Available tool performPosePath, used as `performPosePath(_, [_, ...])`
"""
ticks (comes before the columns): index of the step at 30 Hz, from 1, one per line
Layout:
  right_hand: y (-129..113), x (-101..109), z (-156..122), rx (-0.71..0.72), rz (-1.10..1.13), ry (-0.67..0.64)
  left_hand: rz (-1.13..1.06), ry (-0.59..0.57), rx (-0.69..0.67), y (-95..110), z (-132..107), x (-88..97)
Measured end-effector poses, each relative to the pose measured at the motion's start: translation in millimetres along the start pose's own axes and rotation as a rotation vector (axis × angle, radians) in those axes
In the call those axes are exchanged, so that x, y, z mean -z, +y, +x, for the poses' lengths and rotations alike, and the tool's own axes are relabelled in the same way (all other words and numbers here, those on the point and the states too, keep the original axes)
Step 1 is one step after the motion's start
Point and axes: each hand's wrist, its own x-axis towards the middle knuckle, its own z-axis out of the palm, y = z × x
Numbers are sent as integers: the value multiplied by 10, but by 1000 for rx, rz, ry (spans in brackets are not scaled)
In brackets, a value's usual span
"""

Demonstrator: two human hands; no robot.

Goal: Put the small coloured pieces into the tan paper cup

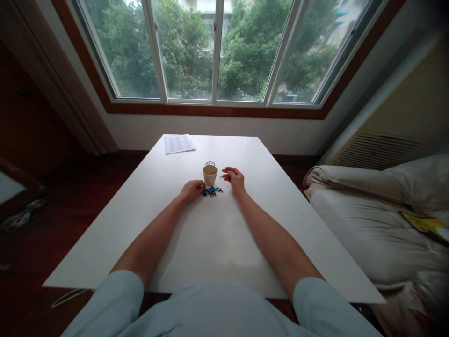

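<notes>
A small tan cup stands upright near the middle of the white table. In front of it lies a little heap of tiny pieces, mostly blue and dark with some red. My left hand rests on the table with curled fingers touching the left edge of the heap. My right hand hovers just right of the cup, its thumb and forefinger pinched on something too small to make out.
A printed sheet of paper lies at the table's far left corner. A small dark ring-like thing sits behind the cup. A bed with pale bedding stands to the right. Windows fill the far wall.
</notes>
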Motion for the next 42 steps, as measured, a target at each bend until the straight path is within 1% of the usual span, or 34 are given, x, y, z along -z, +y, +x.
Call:
performPosePath(3, [50, 37, 35, 19, -83, 75, 5, -16, 16, 11, -1, 9])
performPosePath(6, [141, 104, 69, 82, -286, 89, 22, -26, 21, 27, -8, 14])
performPosePath(9, [245, 133, 96, 180, -563, 28, 44, -17, 29, 46, -17, 1])
performPosePath(12, [323, 93, 125, 266, -768, -52, 68, -11, 47, 66, -24, -26])
performPosePath(15, [347, 23, 153, 284, -911, -113, 84, -6, 63, 82, -28, -47])
performPosePath(20, [311, -46, 158, 294, -1095, -188, 95, -3, 77, 91, -31, -55])
performPosePath(26, [269, -100, 156, 319, -1205, -218, 95, 16, 92, 120, -43, -53])
performPosePath(34, [215, -123, 127, 308, -1236, -202, 77, 15, 136, 161, -51, -39])
performPosePath(42, [165, -116, 93, 309, -1238, -215, 70, 25, 128, 164, -53, -27])
